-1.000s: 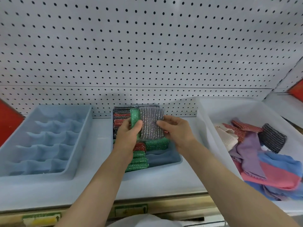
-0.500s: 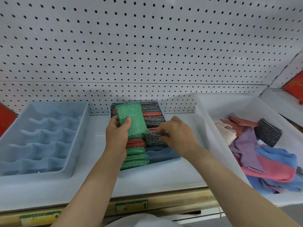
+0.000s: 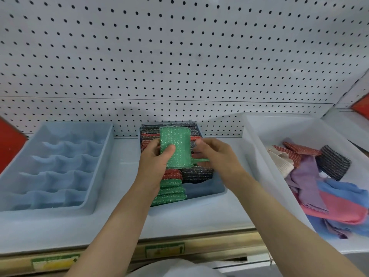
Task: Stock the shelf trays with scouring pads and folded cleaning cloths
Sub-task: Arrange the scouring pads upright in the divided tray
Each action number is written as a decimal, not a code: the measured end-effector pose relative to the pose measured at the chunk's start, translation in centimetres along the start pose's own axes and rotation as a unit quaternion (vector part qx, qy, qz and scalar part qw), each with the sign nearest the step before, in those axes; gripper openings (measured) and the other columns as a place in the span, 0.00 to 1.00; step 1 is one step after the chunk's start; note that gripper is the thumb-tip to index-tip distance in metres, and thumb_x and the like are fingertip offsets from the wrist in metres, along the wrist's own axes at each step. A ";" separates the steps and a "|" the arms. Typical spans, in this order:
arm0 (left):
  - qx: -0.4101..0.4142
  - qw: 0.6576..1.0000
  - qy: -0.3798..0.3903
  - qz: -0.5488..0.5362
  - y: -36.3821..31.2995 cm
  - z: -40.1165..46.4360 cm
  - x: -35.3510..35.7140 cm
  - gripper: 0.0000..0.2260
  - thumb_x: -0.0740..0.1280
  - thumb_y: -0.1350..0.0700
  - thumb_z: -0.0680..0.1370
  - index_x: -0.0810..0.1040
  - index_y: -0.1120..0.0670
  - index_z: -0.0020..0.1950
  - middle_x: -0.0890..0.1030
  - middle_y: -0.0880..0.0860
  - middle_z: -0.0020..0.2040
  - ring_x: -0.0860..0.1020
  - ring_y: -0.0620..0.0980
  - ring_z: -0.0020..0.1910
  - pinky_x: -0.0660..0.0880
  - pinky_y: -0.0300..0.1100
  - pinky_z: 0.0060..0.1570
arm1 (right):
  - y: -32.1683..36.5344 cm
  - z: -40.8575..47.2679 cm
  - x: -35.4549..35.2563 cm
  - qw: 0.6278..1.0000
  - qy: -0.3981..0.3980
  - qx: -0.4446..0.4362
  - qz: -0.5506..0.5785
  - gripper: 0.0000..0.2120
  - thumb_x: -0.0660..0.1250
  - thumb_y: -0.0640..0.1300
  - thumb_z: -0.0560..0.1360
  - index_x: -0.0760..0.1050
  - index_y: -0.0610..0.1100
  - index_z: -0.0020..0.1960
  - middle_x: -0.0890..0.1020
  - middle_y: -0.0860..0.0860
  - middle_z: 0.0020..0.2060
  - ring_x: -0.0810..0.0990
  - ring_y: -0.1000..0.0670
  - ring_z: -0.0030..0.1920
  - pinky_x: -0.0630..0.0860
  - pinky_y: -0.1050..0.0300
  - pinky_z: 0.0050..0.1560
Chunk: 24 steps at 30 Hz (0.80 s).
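My left hand (image 3: 153, 166) holds a green scouring pad (image 3: 177, 144) upright above the middle blue tray (image 3: 207, 191), thumb pressed on its face. My right hand (image 3: 217, 156) is at the pad's right edge, fingers curled onto it. Under my hands the tray holds rows of pads standing on edge: green ones (image 3: 171, 191) in front, red ones behind them, dark grey ones (image 3: 195, 173) on the right and at the back. The tray's front right corner shows bare blue floor.
A blue compartment tray (image 3: 56, 166) with several empty cells stands at left. A white bin (image 3: 259, 136) at right holds loose cloths (image 3: 335, 206), red pads and a black pad (image 3: 333, 164). White pegboard rises behind the shelf.
My right hand set the grey pad down into the tray's right row, then rose to the green pad. My left hand has kept the green pad, turning its face to me.
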<state>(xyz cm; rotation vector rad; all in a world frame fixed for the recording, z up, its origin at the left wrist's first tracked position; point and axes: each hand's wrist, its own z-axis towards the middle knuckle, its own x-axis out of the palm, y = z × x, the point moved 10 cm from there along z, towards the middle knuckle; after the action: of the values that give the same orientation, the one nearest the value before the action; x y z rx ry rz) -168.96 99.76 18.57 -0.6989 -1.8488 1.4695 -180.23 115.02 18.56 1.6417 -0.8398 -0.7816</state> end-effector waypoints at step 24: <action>0.111 0.800 0.084 0.584 3.0 3.9 0.6 0.23 0.47 0.44 0.85 0.58 0.48 0.80 0.53 0.49 0.81 0.47 0.47 0.80 0.42 0.46 0.78 | 4.9 -3.6 3.5 0.710 -0.040 -0.394 -0.583 0.15 0.81 0.36 0.58 0.80 0.46 0.37 0.80 0.55 0.27 0.77 0.47 0.36 0.67 0.63 0.27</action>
<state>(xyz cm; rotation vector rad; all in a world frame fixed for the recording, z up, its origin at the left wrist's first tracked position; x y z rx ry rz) -172.37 98.50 15.20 -1.9686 -0.9861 2.1629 -176.03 113.05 23.79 1.1638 0.6414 -1.7677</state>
